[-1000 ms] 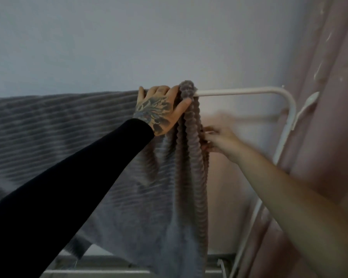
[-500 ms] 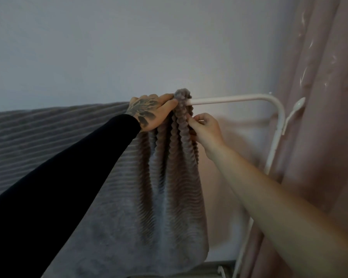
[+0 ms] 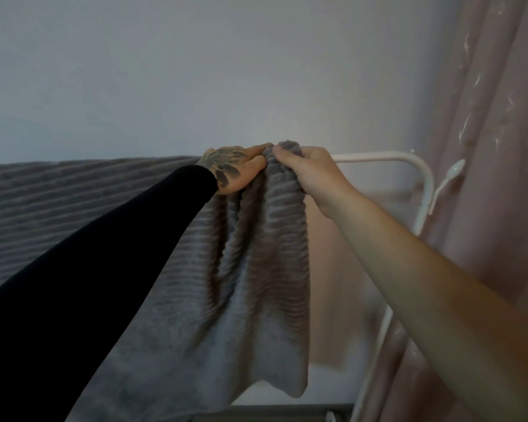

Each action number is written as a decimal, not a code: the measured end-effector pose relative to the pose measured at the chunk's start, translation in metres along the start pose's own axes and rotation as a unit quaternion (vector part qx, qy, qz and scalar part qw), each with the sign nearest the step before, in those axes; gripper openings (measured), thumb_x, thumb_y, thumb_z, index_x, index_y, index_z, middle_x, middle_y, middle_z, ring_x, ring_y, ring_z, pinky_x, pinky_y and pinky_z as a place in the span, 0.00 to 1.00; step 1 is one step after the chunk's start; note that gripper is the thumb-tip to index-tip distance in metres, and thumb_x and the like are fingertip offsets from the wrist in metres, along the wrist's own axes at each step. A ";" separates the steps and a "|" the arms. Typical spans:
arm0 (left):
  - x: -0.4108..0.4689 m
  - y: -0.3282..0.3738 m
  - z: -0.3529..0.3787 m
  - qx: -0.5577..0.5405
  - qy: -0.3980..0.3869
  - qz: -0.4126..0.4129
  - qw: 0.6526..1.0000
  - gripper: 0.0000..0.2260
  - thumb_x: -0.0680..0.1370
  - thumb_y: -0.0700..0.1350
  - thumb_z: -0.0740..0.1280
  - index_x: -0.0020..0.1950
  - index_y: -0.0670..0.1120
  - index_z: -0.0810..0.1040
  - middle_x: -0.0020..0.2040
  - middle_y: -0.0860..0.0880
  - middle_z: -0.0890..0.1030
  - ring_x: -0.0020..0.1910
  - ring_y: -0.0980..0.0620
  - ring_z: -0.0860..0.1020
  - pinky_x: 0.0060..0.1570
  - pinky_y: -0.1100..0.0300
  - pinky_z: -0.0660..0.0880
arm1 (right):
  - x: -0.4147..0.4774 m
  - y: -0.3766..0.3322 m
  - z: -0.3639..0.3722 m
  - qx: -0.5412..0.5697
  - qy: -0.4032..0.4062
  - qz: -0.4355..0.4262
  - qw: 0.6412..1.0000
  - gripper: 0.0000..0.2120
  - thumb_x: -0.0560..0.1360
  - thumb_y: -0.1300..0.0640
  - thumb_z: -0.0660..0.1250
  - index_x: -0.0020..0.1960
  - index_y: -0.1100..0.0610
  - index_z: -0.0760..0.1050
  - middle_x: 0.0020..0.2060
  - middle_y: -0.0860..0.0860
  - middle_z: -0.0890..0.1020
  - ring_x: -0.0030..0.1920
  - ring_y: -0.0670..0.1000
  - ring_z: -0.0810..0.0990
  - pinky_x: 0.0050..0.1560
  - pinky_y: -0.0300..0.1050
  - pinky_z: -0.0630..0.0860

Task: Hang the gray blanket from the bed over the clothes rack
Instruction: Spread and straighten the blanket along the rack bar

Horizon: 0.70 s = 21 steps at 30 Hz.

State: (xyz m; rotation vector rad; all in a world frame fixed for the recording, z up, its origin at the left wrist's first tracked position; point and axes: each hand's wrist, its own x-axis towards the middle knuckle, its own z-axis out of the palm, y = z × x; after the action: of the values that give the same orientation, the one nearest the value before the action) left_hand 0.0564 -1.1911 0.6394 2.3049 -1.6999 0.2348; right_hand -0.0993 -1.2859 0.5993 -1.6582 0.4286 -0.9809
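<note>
1. The gray blanket (image 3: 256,269) is draped over the top bar of the white clothes rack (image 3: 375,156), spread flat along the bar to the left and bunched into vertical folds at its right end, where both hands meet.
2. The blanket's right edge hangs free and ends in a wavy lower hem; to its right there is bare wall and an uncovered stretch of the bar up to the rack's rounded corner.
3. A pink curtain (image 3: 485,147) hangs just beyond the rack's right upright, close to it, with a white hook (image 3: 448,181) beside the corner.
4. The left hand (image 3: 235,172), tattooed, at the end of a black sleeve (image 3: 104,269), lies on the bunched top of the blanket, fingers curled and pressing the fabric at the bar.
5. The right hand (image 3: 308,175), forearm bare, is closed on the gathered top fold, its fingers pinching the fabric right beside the left fingertips.
</note>
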 end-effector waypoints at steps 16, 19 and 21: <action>0.041 -0.020 -0.014 -0.063 -0.058 -0.101 0.991 0.36 0.80 0.70 0.48 0.77 0.48 0.72 0.79 0.42 0.71 0.76 0.42 0.70 0.75 0.47 0.62 | -0.014 -0.022 -0.072 -0.247 0.187 -0.115 0.944 0.06 0.76 0.51 0.71 0.40 0.48 0.82 0.38 0.43 0.85 0.41 0.44 0.83 0.45 0.43 0.80; 0.037 -0.024 -0.005 -0.035 0.117 -0.039 0.992 0.31 0.80 0.70 0.49 0.45 0.46 0.78 0.52 0.40 0.82 0.57 0.39 0.80 0.53 0.52 0.69 | -0.016 -0.001 -0.081 -0.204 0.202 -0.072 0.955 0.10 0.75 0.49 0.69 0.38 0.53 0.79 0.36 0.52 0.85 0.42 0.54 0.85 0.46 0.50 0.81; 0.020 -0.021 0.002 -0.037 0.274 0.028 0.961 0.28 0.80 0.66 0.55 0.34 0.45 0.73 0.38 0.43 0.77 0.47 0.38 0.79 0.46 0.51 0.68 | -0.018 0.022 -0.085 -0.159 0.204 -0.019 0.966 0.17 0.76 0.47 0.68 0.42 0.61 0.79 0.39 0.59 0.86 0.45 0.62 0.85 0.49 0.58 0.82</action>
State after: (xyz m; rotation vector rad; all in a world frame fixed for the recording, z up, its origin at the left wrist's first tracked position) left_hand 0.0827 -1.2045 0.6405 1.8968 -1.4528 0.7305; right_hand -0.1724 -1.3334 0.5758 -1.7487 0.8704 -1.3428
